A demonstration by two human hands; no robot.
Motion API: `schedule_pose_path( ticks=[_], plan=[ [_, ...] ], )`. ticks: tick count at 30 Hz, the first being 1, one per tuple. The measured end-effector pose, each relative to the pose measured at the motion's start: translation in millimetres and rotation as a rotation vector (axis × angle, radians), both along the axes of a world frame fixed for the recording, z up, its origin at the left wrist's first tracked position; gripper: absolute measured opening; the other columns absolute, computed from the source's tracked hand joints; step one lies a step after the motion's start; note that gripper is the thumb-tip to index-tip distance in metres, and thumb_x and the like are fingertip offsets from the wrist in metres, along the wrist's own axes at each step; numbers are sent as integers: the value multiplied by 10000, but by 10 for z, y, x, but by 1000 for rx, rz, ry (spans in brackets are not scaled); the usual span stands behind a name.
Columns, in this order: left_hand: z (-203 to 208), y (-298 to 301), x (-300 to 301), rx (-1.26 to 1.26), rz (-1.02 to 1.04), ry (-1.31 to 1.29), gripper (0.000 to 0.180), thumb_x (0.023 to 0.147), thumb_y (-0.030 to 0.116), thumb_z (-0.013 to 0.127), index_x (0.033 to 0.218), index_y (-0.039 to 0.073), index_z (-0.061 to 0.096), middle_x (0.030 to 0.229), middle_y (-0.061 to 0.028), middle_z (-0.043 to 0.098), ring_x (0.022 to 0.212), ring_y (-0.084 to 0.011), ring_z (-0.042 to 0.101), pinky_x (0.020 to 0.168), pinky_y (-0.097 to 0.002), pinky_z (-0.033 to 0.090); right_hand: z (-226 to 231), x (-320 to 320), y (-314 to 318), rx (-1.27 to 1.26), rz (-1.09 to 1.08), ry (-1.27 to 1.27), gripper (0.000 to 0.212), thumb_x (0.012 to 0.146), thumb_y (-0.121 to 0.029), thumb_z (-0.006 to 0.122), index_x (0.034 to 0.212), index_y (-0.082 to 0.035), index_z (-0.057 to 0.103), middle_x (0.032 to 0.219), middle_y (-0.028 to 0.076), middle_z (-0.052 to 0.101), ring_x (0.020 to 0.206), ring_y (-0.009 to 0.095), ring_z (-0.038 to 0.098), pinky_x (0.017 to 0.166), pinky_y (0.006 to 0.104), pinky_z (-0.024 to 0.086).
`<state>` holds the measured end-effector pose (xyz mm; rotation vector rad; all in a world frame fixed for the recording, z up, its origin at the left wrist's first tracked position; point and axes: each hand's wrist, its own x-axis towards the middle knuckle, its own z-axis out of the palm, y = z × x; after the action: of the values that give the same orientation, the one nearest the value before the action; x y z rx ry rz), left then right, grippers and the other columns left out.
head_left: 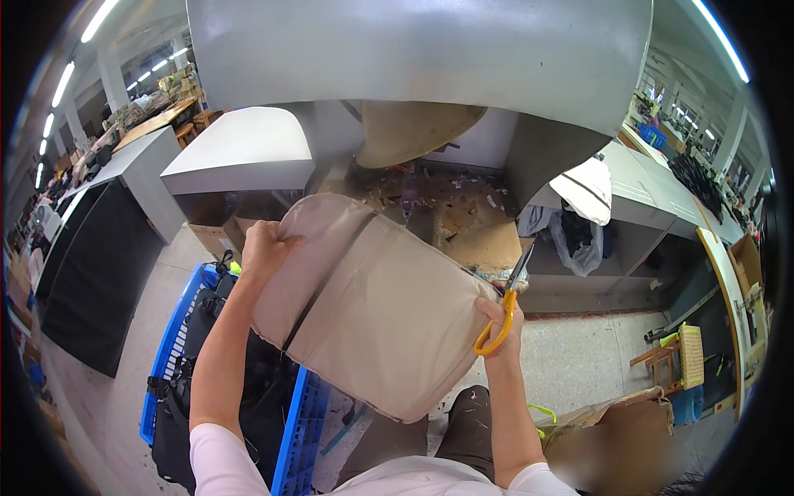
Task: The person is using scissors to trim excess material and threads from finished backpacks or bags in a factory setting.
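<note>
In the frame's centre, a beige, rounded fabric piece with a black strip (397, 306) is pinched by the left hand (266, 250); the right hand (508, 337) grips its right edge plus yellow-handled metal scissors (510, 306). Seemingly a steadying step; trimming would call for re-aiming the blades. Farther, lower left: a blue plastic basket (299, 422).

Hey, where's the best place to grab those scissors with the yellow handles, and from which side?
Probably by the yellow handle loops, coming from the near side: the scissors lie along the right hand with the loops toward the person, while the dark blades point up and away, so fingers would stay off the edges.
</note>
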<state>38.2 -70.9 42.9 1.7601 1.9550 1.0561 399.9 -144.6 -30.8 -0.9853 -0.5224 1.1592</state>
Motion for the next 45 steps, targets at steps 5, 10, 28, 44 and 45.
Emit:
schedule_pose_path(
  ticks=[5, 10, 28, 44, 45],
  plan=[
    [54, 109, 7, -3, 29, 88, 247, 699, 173, 754, 838, -24, 699, 660, -146, 652, 593, -226, 642, 608, -349, 490, -27, -26, 78, -30, 13, -38, 560, 667, -41, 689, 1188, -6, 487, 1043, 113, 568, 948, 216, 575, 893, 304, 431],
    [104, 204, 69, -57, 31, 64, 282, 699, 208, 762, 849, -22, 699, 662, -153, 649, 606, -234, 646, 613, -359, 487, -53, -23, 91, -43, 4, -50, 547, 677, -37, 679, 1186, -6, 482, 1043, 119, 561, 932, 215, 573, 884, 297, 428],
    [-58, 30, 339, -8, -60, 10, 282, 683, 177, 751, 767, -76, 657, 641, -187, 633, 575, -260, 646, 570, -362, 491, -271, 239, -134, -63, -62, -19, 518, 630, -17, 688, 1123, -8, 529, 1010, 92, 554, 935, 208, 557, 879, 292, 432],
    [-152, -645, 97, -197, -128, 90, 338, 737, 150, 738, 965, -64, 611, 786, -98, 641, 783, -105, 578, 673, -317, 469, 350, 293, -467, 246, 27, -426, 564, 564, -131, 642, 1102, 11, 552, 988, 78, 564, 896, 171, 542, 832, 265, 421],
    [-206, -743, 21, -224, -124, 97, 346, 746, 148, 735, 992, -60, 607, 812, -85, 649, 805, -95, 576, 685, -303, 468, 458, 270, -479, 279, 60, -487, 569, 554, -146, 645, 1093, 12, 556, 982, 74, 568, 894, 168, 541, 829, 264, 419]
  ],
)
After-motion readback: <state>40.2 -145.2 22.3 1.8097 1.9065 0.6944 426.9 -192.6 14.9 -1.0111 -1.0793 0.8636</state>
